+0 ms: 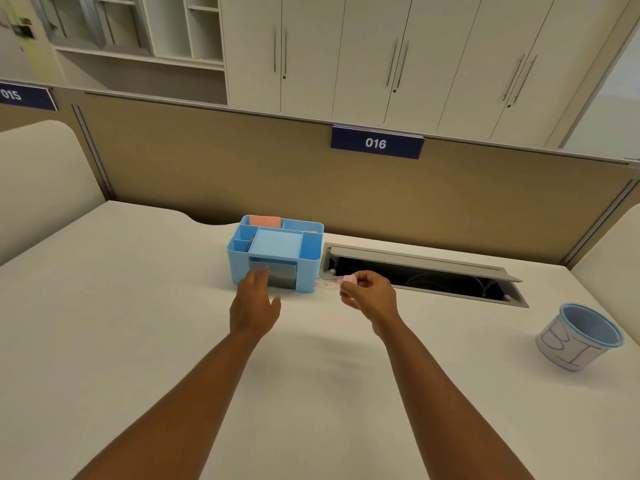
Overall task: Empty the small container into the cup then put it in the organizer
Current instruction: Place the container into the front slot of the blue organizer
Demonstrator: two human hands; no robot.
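A light blue desk organizer (309,252) with several compartments stands at the back middle of the white desk. Its front drawer slot looks dark. My left hand (255,303) is open, fingers spread, just in front of that slot. My right hand (369,295) pinches a small clear container with a pink part (330,282), held level beside the organizer's lower right corner. A blue-rimmed cup (579,337) with a white hand-marked wrap stands far right on the desk, well away from both hands.
An open cable hatch (422,273) with a raised grey lid lies in the desk right of the organizer. A tan partition with a "016" label (376,143) runs behind. Pink notes (265,221) stick up in the organizer's back compartment.
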